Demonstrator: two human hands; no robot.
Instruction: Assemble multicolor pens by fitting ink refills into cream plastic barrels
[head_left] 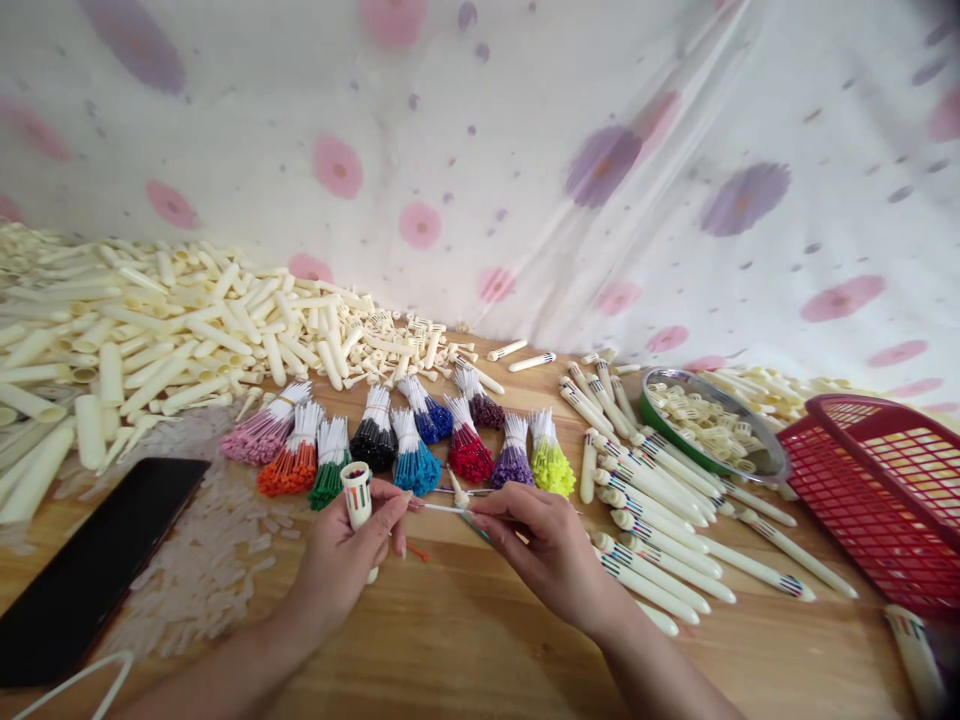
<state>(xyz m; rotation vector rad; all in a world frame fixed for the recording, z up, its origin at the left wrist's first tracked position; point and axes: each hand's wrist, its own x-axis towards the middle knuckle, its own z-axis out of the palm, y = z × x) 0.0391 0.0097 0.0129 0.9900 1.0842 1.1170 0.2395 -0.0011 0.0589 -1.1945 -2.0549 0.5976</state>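
Observation:
My left hand (349, 555) is closed around a cream multicolour pen barrel (358, 495), held upright with its slotted, open end up. Its thumb and forefinger also pinch one end of a thin white ink refill (442, 508). At the refill's other end, my right hand (536, 545) is closed in a pinch; other thin sticks show by its fingers. Between the hands a small cream cone-shaped part (457, 488) is on the table. Just beyond stand rubber-banded bundles of refills with coloured tips, among them light blue (415, 460), red (470, 445) and purple (514, 460). An orange piece (418, 553) lies near my left fingers.
Loose cream barrels (187, 330) are heaped at the left, behind a black phone (90, 560) and clear plastic sleeves (202, 560). Pens (660, 540) lie in rows at the right, near a bowl (776, 465) of small parts and a red basket (870, 500). A patterned curtain (510, 130) hangs behind.

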